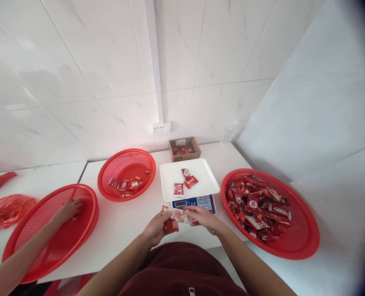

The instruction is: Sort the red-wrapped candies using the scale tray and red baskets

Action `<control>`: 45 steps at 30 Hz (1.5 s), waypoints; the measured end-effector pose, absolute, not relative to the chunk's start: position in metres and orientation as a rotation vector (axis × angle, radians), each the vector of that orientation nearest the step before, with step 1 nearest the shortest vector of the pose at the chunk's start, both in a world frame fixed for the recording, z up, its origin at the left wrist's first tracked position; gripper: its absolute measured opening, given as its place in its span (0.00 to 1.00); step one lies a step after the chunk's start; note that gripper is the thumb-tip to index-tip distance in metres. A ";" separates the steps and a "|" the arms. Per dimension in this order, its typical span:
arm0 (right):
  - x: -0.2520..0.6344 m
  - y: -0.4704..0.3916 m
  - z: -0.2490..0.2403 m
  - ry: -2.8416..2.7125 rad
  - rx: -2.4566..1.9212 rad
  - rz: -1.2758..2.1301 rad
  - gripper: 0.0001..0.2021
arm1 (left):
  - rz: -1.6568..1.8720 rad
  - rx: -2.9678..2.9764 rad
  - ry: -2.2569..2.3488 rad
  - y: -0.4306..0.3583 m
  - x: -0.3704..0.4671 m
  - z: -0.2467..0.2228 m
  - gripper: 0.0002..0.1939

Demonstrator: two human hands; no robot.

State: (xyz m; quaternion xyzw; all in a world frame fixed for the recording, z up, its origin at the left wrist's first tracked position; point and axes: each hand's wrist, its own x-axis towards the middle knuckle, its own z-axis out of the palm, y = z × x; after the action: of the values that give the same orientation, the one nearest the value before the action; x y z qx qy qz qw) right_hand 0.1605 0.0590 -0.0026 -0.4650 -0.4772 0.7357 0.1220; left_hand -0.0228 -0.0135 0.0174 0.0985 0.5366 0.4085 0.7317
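Note:
My left hand [154, 228] grips one end of a pink-and-white flowered packet [179, 214], with a red packet [172, 226] hanging just below it in the same hand. At the other end of the flowered packet, the fingers of my right hand [204, 218] are closed on it. Both hands are in front of a blue electronic scale [190, 202], partly covering its keypad side. On the scale's white tray [167, 174] lie a few small red packets [179, 188].
Many red packets [256, 205] fill a red basket [307, 234] on the right. Another red basket [102, 181] at the back left holds several packets. A co-worker's hand [70, 209] reaches into a near-left red basket [8, 255]. A cardboard box [187, 156] stands by the wall.

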 end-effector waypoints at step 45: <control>0.193 0.015 -0.007 -1.392 -1.335 2.111 0.19 | 0.664 0.338 1.079 -0.022 -0.027 -0.012 0.17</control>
State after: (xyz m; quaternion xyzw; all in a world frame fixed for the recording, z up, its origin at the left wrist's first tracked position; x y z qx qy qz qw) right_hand 0.1935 0.0152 -0.0069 -0.4624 -0.4821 0.7308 0.1405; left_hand -0.0270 -0.0219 -0.0123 0.1571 0.5015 0.3086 0.7928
